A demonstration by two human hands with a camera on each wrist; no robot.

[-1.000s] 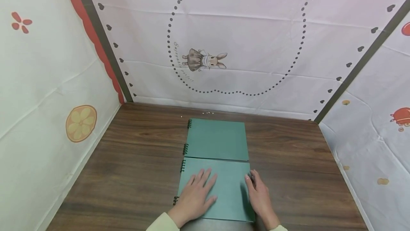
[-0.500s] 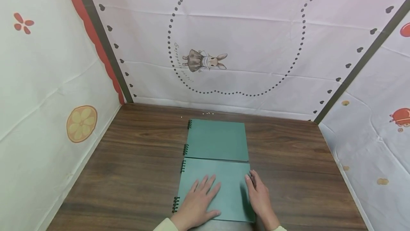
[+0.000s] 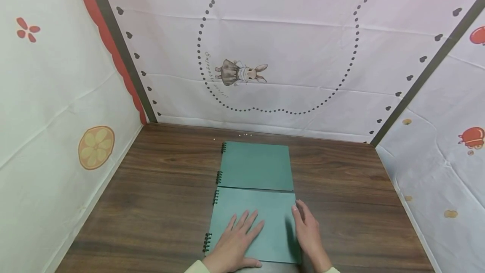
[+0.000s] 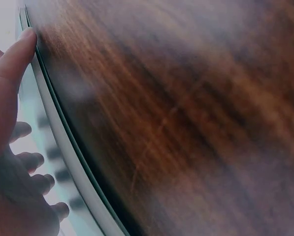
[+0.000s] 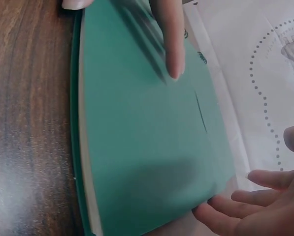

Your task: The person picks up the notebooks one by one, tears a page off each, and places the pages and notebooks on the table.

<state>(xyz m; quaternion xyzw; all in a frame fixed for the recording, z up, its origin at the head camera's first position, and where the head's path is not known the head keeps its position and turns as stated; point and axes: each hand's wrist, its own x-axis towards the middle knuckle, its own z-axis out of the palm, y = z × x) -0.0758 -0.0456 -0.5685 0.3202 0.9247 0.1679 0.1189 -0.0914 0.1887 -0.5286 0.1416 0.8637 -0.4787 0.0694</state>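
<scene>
On the bench [image 3: 159, 210], two green ring-bound books lie flat, one behind the other; the near book [image 3: 274, 218] is closer to the person, the far book [image 3: 257, 165] just beyond it, a thin dark line between them; the rings [image 3: 206, 241] of both are on the left side. What has changed is chiefly the left hand [image 3: 234, 245]; it has slid towards the person and slightly to the right over the near book's cover, and its thumb [image 4: 26, 46], which lay on the cover a second ago, is now down at the near edge; the left wrist view shows the fingers [image 4: 31, 160] spread wide over the cover, gripping nothing. The right hand [image 3: 308, 233] has hardly shifted; it stands at the near book's right edge with thumb and fingers well apart, pinching nothing that shows; in the right wrist view its fingertips are along that edge, though whether every one touches I cannot tell. Neither book has moved noticeably; the line between them looks as narrow as it was, and their right edges run nearly in line. For the work in hand, this seems a shift of support rather than a lift; with a thumb at the near edge and fingers at the right, the near book appears to be steadied from two sides, its pages [image 5: 91, 196] lying closed under the cover.
</scene>
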